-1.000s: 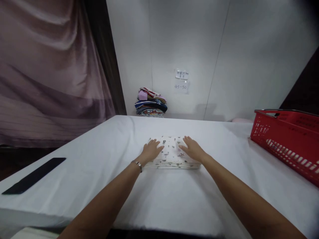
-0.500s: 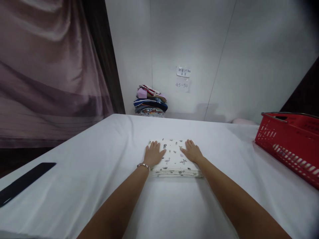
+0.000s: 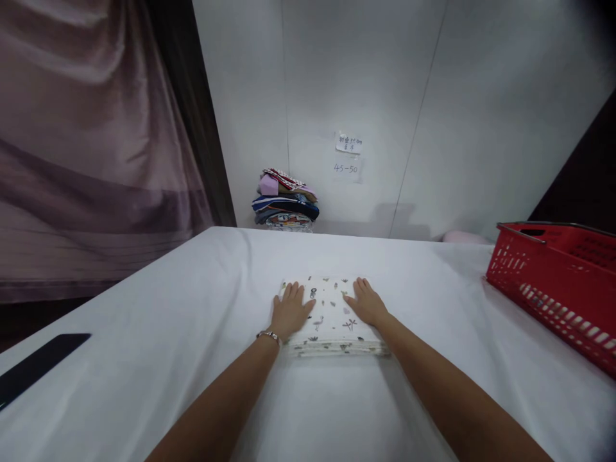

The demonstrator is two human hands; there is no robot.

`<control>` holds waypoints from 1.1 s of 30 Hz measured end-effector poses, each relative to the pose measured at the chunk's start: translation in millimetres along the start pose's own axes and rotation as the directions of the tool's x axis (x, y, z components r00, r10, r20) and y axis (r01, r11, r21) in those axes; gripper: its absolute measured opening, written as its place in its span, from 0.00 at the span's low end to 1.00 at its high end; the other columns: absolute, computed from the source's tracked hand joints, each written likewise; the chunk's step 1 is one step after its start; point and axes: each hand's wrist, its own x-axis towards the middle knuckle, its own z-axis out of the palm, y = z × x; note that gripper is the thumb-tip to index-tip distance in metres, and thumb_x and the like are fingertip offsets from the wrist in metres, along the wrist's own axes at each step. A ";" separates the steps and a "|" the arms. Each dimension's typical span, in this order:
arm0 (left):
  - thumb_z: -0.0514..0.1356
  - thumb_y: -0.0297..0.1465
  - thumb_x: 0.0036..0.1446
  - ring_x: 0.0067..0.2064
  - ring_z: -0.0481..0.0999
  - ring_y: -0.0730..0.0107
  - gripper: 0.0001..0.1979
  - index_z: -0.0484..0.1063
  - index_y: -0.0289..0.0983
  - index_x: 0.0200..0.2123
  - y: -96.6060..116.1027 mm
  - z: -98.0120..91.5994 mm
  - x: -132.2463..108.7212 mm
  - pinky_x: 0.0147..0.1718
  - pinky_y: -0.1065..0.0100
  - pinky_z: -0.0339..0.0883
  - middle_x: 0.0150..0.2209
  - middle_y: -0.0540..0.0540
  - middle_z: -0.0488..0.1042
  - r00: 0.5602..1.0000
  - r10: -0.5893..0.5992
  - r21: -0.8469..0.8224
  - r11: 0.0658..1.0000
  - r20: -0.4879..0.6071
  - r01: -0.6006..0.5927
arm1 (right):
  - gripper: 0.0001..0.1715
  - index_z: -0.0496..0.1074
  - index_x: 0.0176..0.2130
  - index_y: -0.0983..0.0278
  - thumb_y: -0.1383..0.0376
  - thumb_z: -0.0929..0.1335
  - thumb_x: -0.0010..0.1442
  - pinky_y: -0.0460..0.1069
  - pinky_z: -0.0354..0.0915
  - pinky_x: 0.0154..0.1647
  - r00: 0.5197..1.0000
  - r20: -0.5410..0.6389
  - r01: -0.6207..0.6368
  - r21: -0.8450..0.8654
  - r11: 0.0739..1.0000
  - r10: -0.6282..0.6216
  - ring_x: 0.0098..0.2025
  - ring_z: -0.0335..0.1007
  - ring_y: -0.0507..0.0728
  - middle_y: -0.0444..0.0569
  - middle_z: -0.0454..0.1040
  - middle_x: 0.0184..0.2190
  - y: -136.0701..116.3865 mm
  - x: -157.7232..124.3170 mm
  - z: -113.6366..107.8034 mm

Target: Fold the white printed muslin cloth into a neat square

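Note:
A folded white cloth (image 3: 332, 314) with small printed animals and plants lies flat on the white-covered table (image 3: 308, 398), its layered edge facing me. My left hand (image 3: 290, 310), with a bracelet at the wrist, rests flat on the cloth's left side, fingers apart. On the right side of the cloth, my right hand (image 3: 366, 303) lies palm down with its fingers stretched out and the thumb pointing inward. Both hands press on top of the cloth without gripping it.
A red plastic basket (image 3: 553, 282) stands on the table at the right. At the left edge lies a flat black object (image 3: 41, 369). Several folded fabrics (image 3: 286, 200) are piled beyond the far edge, by a wall with paper notes (image 3: 347, 157). A pink curtain (image 3: 91, 147) hangs at left.
The view has shifted slightly, so the scene sits a little lower and farther left. Both hands remain flat on the folded cloth, with no clear movement over it.

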 end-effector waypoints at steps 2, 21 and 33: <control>0.39 0.50 0.57 0.65 0.38 0.55 0.33 0.51 0.38 0.61 -1.7 -7.7 5.9 0.56 0.43 0.42 0.65 0.43 0.42 0.997 -0.009 -0.031 0.999 0.080 0.012 | 0.41 0.47 0.63 0.70 0.46 0.52 0.60 0.57 0.40 0.61 0.999 0.041 -0.005 -0.026 1.000 0.006 0.66 0.28 0.61 0.57 0.39 0.65 -2.6 -0.4 -5.9; 0.41 0.46 0.60 0.62 0.51 0.54 0.28 0.58 0.39 0.58 6.7 14.7 42.2 0.57 0.45 0.39 0.61 0.41 0.56 0.961 0.180 0.070 0.983 -0.209 -0.169 | 0.44 0.47 0.63 0.70 0.44 0.50 0.60 0.57 0.31 0.61 0.988 0.090 0.128 -0.005 0.992 -0.127 0.65 0.33 0.62 0.57 0.43 0.64 -27.4 36.9 0.0; 0.44 0.46 0.59 0.63 0.49 0.55 0.27 0.59 0.40 0.58 8.5 12.3 40.6 0.59 0.48 0.35 0.61 0.42 0.55 0.969 0.157 -0.014 0.987 -0.190 -0.162 | 0.44 0.50 0.62 0.70 0.45 0.56 0.58 0.55 0.36 0.63 1.000 0.001 0.022 0.216 0.976 -0.023 0.66 0.26 0.60 0.54 0.41 0.65 13.5 31.1 4.2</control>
